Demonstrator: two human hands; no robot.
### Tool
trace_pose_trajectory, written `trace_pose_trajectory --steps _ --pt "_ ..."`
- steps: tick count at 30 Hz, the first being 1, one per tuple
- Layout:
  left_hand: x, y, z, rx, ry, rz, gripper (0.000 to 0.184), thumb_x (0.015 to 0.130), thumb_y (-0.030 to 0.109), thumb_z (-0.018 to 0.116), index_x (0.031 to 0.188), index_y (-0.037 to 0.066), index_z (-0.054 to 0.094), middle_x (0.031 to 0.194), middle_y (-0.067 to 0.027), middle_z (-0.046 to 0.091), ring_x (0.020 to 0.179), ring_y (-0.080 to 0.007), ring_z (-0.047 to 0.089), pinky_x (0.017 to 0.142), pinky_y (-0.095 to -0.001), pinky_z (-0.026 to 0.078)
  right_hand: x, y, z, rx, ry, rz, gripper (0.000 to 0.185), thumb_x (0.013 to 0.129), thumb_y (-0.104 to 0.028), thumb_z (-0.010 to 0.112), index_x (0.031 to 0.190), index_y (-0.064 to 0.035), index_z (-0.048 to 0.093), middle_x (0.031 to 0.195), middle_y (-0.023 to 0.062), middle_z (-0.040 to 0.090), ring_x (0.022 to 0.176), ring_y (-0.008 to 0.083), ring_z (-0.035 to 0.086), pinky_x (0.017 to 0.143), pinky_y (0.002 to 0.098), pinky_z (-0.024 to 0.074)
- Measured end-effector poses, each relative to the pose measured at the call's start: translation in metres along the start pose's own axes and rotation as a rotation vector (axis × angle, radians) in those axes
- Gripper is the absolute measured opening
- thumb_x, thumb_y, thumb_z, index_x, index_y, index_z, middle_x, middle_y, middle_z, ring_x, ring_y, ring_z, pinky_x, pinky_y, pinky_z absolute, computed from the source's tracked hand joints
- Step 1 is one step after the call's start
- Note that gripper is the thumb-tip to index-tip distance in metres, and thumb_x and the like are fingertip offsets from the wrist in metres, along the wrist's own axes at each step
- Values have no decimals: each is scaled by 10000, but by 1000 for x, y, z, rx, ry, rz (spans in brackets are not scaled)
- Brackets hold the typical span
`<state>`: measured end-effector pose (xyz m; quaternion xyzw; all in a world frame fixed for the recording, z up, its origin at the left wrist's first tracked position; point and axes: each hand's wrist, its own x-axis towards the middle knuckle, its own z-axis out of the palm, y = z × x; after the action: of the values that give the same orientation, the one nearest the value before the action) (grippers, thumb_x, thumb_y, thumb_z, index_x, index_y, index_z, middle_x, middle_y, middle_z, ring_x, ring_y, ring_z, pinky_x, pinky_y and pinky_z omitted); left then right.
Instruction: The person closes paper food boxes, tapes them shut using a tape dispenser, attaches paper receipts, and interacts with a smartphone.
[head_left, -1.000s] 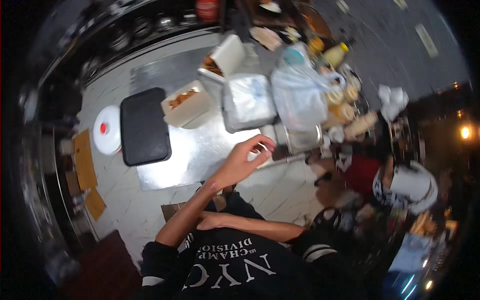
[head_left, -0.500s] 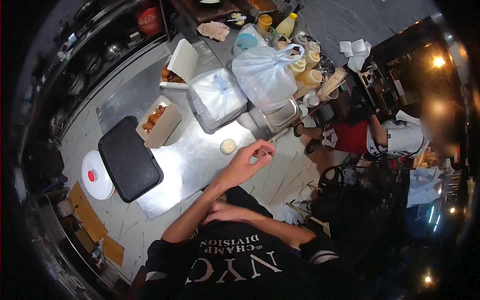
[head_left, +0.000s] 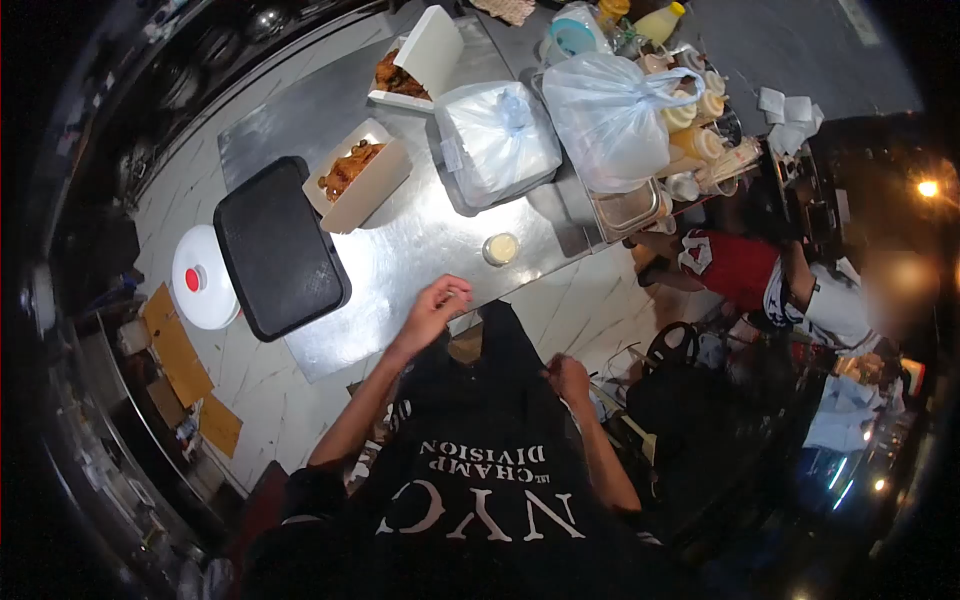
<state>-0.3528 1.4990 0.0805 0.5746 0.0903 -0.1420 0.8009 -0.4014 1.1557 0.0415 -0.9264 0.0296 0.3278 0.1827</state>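
Left hand (head_left: 436,305): grip relaxed, part-wide and bare, close to the small cup (head_left: 500,249), left of it and nearer the body. Right hand (head_left: 569,380): fingers partly hidden, cannot tell grip; bodyward, right of the cup. Cup stands on the tabletop (head_left: 420,245). Beyond it, bagged package (head_left: 497,140); leftward, food box (head_left: 380,192), then black tray (head_left: 280,250).

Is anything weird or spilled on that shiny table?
The black tray looks a bit odd: one long side sticks out past the end of the metal table, overlapping the round white lid in this view. I can't tell what holds that side up. I see no spills.
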Motion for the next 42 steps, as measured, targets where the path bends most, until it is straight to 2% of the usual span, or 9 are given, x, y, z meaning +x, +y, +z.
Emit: trace_pose_trajectory --steps 8,19,26,29,31,33,36,39,42 --pt "-15 7 -25 6 326 -37 187 925 70 506 1095 24 566 962 -60 627 819 -126 588 789 -267 468 101 -180 -94 54 301 -609 538 749 -124 754 1253 -164 570 1177 118 547 999 349 586 806 449 513" --pt "-15 -5 1 -81 374 -41 199 913 18 551 1112 35 557 1004 -55 591 868 -124 571 801 -284 475 174 -162 -102 -141 285 -598 529 788 -104 723 1297 -174 596 1265 211 563 1037 394 613 865 446 509" --pt "8 -1 -81 206 1121 208 585 838 61 703 1319 30 372 1256 -142 472 1008 -239 588 766 -332 529 141 -184 -108 -110 474 -653 648 811 -120 722 1398 -54 457 1365 256 485 1237 399 502 977 443 455" --pt "30 -20 -116 217 1177 238 662 833 72 709 1382 29 341 1370 -177 434 1098 -271 585 826 -343 525 112 -257 -78 479 -48 -757 700 820 -118 723 1427 -18 389 1391 217 468 1285 345 464 1030 451 410" --pt "47 -46 -132 199 1140 307 731 833 67 706 1437 28 296 1389 -192 443 1139 -272 574 868 -341 510 171 -299 -35 764 44 -878 725 793 -32 678 1445 -35 359 1381 220 465 1276 319 466 983 425 466" --pt "54 -49 -143 140 1088 354 785 833 57 702 1477 27 254 1381 -196 469 1168 -260 565 905 -333 495 231 -340 -24 651 138 -912 723 748 1 664 1411 3 374 1271 183 542 1157 263 549 931 362 490" --pt "53 -31 -138 -102 925 323 811 839 17 671 1505 12 207 1323 -176 542 1203 -214 543 969 -312 464 262 -369 -37 461 -394 -713 717 706 29 648 1380 14 402 1128 104 596 993 187 592 850 304 496" --pt "51 -31 -127 -95 932 370 792 845 -9 641 1505 8 205 1359 -175 514 1214 -201 534 993 -305 450 255 -356 -15 673 -288 -767 723 692 48 643 1377 7 414 1014 37 600 864 140 577 779 268 481" --pt "34 -42 -114 -79 927 337 760 839 -44 612 1497 3 234 1394 -163 483 1221 -209 533 1017 -310 432 230 -325 1 723 -268 -695 762 725 101 598 1435 15 335 1209 94 573 1048 159 568 847 269 473"
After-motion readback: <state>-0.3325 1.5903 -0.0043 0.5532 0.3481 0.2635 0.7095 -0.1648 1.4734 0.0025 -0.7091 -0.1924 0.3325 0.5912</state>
